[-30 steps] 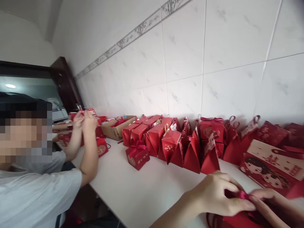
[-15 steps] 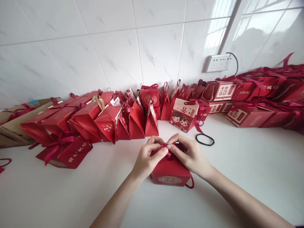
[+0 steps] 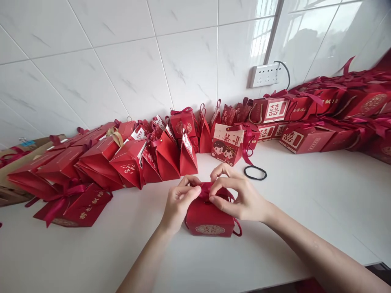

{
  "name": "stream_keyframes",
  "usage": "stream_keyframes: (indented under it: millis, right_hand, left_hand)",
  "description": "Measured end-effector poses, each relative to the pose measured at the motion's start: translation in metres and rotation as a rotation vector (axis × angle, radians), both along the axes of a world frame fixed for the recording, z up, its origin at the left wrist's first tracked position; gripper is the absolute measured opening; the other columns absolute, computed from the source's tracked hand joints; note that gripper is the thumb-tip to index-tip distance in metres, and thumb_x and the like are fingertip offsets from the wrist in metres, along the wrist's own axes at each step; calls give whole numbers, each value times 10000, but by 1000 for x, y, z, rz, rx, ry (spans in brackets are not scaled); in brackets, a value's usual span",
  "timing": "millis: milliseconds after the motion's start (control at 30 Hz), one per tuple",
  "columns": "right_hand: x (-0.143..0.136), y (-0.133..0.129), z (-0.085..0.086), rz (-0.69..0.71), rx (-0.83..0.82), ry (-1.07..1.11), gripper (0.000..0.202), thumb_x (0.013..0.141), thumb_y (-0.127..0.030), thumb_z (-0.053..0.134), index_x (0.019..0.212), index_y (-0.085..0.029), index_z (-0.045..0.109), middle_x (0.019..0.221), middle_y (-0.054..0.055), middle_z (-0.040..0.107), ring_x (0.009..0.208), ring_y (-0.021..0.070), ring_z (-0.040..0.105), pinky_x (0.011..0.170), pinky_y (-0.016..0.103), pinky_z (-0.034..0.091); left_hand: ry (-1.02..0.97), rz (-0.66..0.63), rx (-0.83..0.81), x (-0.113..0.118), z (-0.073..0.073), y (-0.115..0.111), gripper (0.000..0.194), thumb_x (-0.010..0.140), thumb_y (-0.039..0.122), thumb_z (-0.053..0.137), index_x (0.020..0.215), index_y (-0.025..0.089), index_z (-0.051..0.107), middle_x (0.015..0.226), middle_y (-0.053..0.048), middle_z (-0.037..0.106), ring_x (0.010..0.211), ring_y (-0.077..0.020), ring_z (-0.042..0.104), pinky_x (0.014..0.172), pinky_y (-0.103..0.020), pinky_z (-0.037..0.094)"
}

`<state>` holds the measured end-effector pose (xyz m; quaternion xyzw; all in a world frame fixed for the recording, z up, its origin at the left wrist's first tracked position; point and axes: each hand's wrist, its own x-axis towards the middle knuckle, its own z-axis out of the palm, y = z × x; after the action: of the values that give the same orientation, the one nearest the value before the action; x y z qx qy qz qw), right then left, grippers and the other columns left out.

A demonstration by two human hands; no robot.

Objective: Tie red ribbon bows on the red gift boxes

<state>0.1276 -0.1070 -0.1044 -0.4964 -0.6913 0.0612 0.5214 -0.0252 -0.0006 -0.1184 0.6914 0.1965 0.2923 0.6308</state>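
Note:
In front of me on the white table stands a red gift box (image 3: pixel 210 219) with a round pale gold emblem and a red cord handle at its right side. A dark red ribbon (image 3: pixel 205 191) is tied at its top. My left hand (image 3: pixel 180 199) pinches the ribbon's left part between thumb and fingers. At the ribbon's right side, my right hand (image 3: pixel 235 193) has its fingers curled, thumb and fingertips close together on the ribbon. The knot is partly covered by my fingers.
A black elastic band (image 3: pixel 255 172) lies right of my hands. Behind it stands a box with two cartoon figures (image 3: pixel 227 146). Several red boxes line the tiled wall, and a ribboned box (image 3: pixel 82 207) lies at left. A power strip (image 3: pixel 265 75) is on the wall.
My hands have moved apart at the ribbon; the right fingers have lifted and spread more, and a wider ribbon part shows between them. The view has shifted to the right.

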Motion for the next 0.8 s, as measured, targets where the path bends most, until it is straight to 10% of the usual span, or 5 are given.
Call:
stream_keyframes:
  millis: [533, 800]
  right_hand:
    - [4, 2, -4, -70, 159, -255, 66, 853, -203, 646, 848, -179, 707, 867, 56, 578, 795, 156, 527, 742, 331, 425]
    - [6, 1, -2, -119, 260, -419, 165, 907, -168, 535, 828, -163, 680, 840, 71, 584, 756, 162, 507, 717, 349, 416]
  left_hand:
    - [-15, 7, 154, -1, 1, -1, 338, 858, 342, 534, 573, 178, 608, 908, -46, 564, 874, -179, 518, 782, -276, 391]
    - [3, 206, 559, -4, 3, -5, 449, 877, 278, 487, 446, 175, 418, 838, -48, 588, 829, -178, 534, 766, -318, 388]
